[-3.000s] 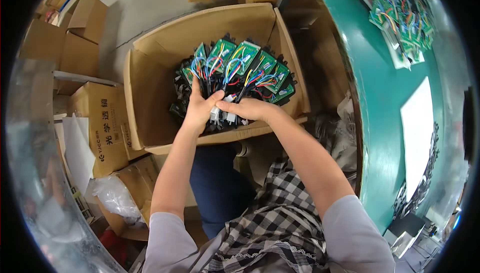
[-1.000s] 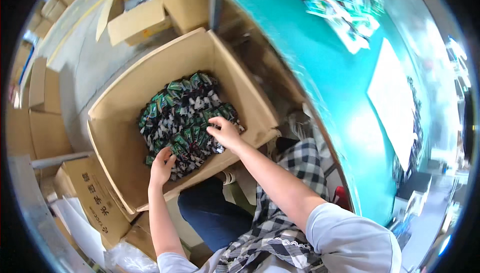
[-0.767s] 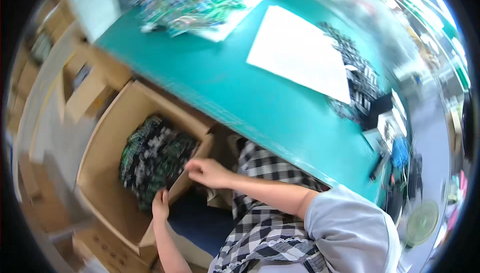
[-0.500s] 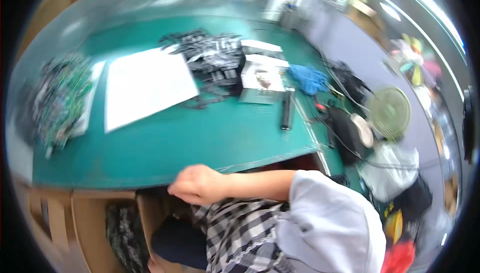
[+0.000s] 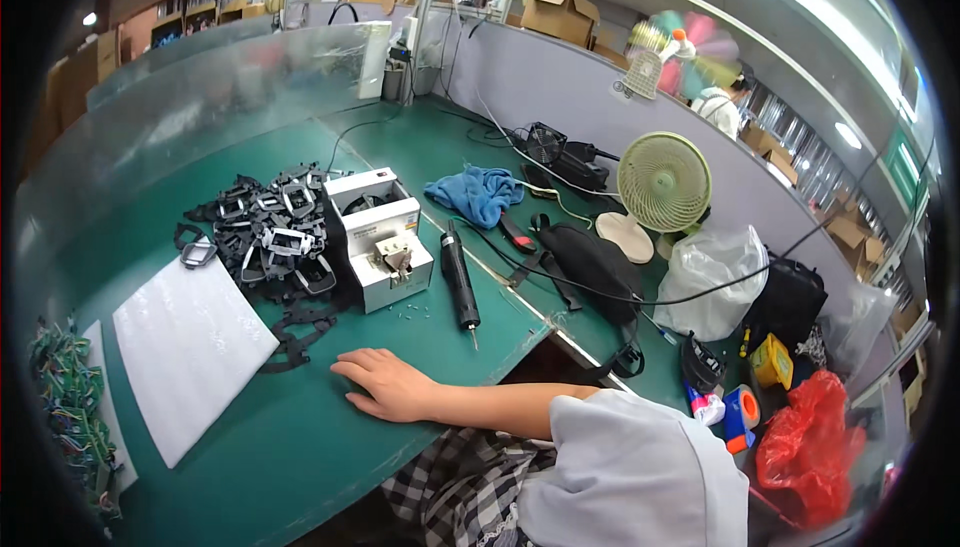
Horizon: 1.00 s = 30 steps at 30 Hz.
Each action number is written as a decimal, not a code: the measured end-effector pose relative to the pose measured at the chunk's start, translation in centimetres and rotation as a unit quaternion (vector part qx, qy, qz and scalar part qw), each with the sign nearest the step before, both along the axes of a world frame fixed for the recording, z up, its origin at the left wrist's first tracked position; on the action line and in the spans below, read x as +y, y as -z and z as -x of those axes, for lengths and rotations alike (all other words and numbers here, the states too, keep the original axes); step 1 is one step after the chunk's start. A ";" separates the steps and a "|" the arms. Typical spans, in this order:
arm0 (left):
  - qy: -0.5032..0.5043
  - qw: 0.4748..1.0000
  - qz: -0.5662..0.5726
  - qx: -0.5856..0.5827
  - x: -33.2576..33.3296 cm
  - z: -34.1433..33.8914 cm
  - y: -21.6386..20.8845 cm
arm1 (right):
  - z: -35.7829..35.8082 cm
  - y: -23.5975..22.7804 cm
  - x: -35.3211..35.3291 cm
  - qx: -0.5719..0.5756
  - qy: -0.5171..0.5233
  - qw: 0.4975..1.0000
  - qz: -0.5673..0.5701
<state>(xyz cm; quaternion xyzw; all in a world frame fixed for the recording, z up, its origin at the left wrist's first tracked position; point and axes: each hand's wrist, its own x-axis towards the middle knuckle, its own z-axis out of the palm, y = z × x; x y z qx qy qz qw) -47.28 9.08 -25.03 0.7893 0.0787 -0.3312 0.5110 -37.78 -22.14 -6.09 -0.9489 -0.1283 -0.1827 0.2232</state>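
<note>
My right hand (image 5: 387,385) rests palm down on the green worktable (image 5: 330,447), fingers stretched out and nothing held. My left hand is out of view. Just beyond the right hand lie flat black plastic pieces (image 5: 298,335), and behind them a heap of black plastic frames (image 5: 270,217), some with grey rims. A white box-shaped screw feeder (image 5: 375,239) stands right of the heap, small loose screws (image 5: 408,313) in front of it. A black electric screwdriver (image 5: 458,279) lies beside the feeder. To the hand's left is a white foam sheet (image 5: 190,352).
Green circuit boards with wires (image 5: 72,407) are piled at the far left. On the right are a blue cloth (image 5: 478,194), black bag (image 5: 590,272), green fan (image 5: 664,182), white plastic bag (image 5: 712,282) and red bag (image 5: 812,447). Cables cross there; a lilac partition (image 5: 560,77) stands behind.
My view has swung up and to the right. My right hand, loosely curled at the table's front edge before, now lies spread on the tabletop.
</note>
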 end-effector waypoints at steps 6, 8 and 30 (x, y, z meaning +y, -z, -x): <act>-0.010 0.998 0.030 0.059 -2.1 -3.3 -1.0 | 0.0 -0.4 -0.1 0.066 -0.004 0.997 0.027; -0.014 0.996 0.029 0.081 -3.1 -5.0 -1.7 | -0.1 -0.8 -0.2 0.098 -0.006 0.995 0.022; -0.120 0.970 0.106 0.183 0.1 -7.2 -24.0 | -2.5 -2.5 -0.9 0.210 -0.013 0.977 0.011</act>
